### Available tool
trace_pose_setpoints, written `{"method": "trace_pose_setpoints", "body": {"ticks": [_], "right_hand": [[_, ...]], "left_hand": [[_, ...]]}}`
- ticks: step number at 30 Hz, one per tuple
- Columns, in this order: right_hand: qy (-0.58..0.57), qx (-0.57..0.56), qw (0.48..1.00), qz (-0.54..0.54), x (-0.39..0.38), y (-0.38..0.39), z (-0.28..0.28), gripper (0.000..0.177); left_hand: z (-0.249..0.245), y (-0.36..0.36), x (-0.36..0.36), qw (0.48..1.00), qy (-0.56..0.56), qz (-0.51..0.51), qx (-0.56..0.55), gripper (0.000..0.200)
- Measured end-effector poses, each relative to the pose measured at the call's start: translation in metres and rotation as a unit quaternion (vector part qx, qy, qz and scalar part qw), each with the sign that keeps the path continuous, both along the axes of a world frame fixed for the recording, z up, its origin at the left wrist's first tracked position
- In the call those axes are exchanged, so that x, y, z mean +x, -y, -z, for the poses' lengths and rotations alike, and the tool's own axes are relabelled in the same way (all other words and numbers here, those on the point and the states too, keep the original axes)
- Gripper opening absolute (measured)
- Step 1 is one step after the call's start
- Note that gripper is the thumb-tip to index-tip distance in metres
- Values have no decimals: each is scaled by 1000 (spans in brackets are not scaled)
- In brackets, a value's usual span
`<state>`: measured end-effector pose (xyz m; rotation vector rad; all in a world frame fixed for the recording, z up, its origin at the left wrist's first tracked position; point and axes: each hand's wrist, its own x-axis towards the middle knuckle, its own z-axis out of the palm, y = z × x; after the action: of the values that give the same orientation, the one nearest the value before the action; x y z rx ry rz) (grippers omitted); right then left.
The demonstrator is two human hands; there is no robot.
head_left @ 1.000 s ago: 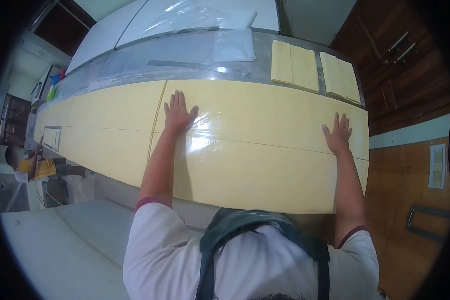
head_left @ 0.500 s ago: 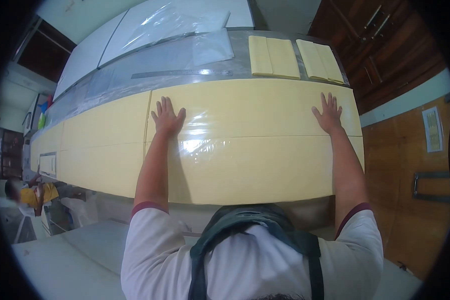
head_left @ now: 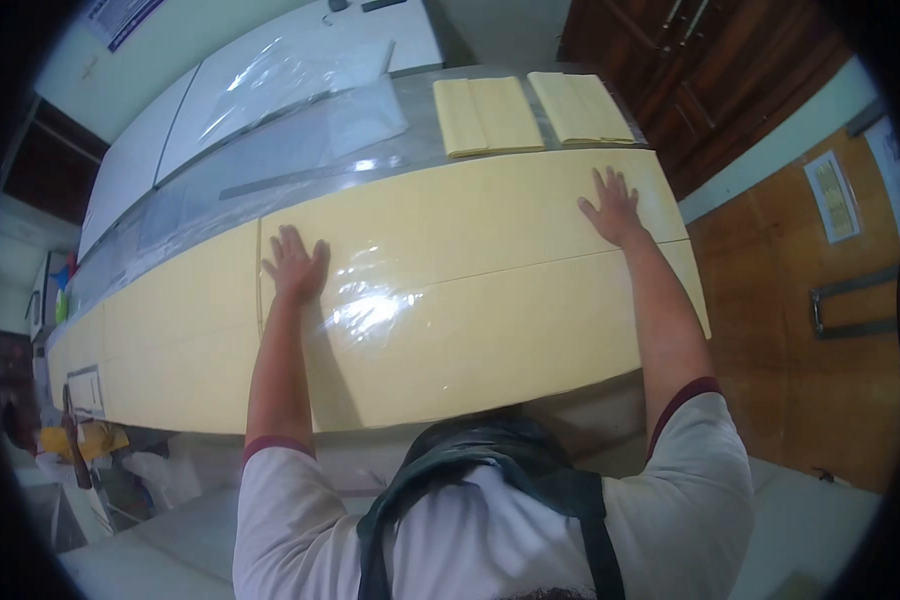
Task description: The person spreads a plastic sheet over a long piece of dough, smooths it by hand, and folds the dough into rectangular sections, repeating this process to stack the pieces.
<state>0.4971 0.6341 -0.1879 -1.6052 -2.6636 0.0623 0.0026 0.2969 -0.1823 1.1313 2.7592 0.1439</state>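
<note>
A large pale yellow sheet [head_left: 510, 330], with a crease running along its length, covers the near part of the long table. Glossy clear film with bright glare shows on its left middle. My left hand [head_left: 298, 266] lies flat with fingers spread, close to the sheet's left edge. Towards the far right corner, my right hand [head_left: 615, 208] also rests palm down on the yellow surface, its fingers apart. Neither hand grips anything. Another yellow sheet [head_left: 185, 320] adjoins on the left.
Two folded yellow bundles [head_left: 487, 115] [head_left: 582, 107] lie at the far right. Behind the sheet are a metal ruler [head_left: 300, 180] and clear plastic [head_left: 368, 115]. A white frame [head_left: 86, 391] lies at the far left, beside another person's arm [head_left: 74, 440]. Wooden cabinets [head_left: 695, 100] stand at right.
The whole view has tilted and shifted, so the table sits more slanted. Both hands stay spread flat at nearly the same places on the sheet. The other person's arm has moved nearer the frame.
</note>
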Motion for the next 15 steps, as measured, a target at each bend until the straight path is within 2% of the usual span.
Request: {"method": "trace_pose_setpoints", "body": {"ticks": [1,2,3,5,6,7,8,10,12,13,15], "right_hand": [[-53,-10,999,-9,6,-1,-6,83],[-146,87,985,-17,17,0,-10,81],[-145,92,985,-6,34,0,-16,81],[-392,124,908,84,77,-1,-31,79],[-352,149,914,133,103,14,-38,78],[-279,107,934,196,131,34,-46,79],[-208,85,951,215,171,39,-27,81],[-166,16,934,316,212,81,-11,85],[-189,-55,938,285,229,108,-4,89],[-193,-53,936,288,233,109,1,89],[-216,21,944,247,239,115,17,91]], "left_hand": [[-2,1,-2,1000,1,8,5,91],[-5,5,-6,997,-14,-8,78,86],[-7,8,-12,988,-26,-22,150,81],[-11,21,-30,959,-53,39,274,70],[-27,26,-13,946,-3,44,320,68],[-43,36,6,930,49,49,361,65],[-42,46,21,937,50,66,340,65],[-33,62,58,945,53,98,307,65],[-19,64,112,951,56,124,278,64],[-14,59,140,954,56,135,262,64],[-6,43,194,940,50,183,285,63]]}}
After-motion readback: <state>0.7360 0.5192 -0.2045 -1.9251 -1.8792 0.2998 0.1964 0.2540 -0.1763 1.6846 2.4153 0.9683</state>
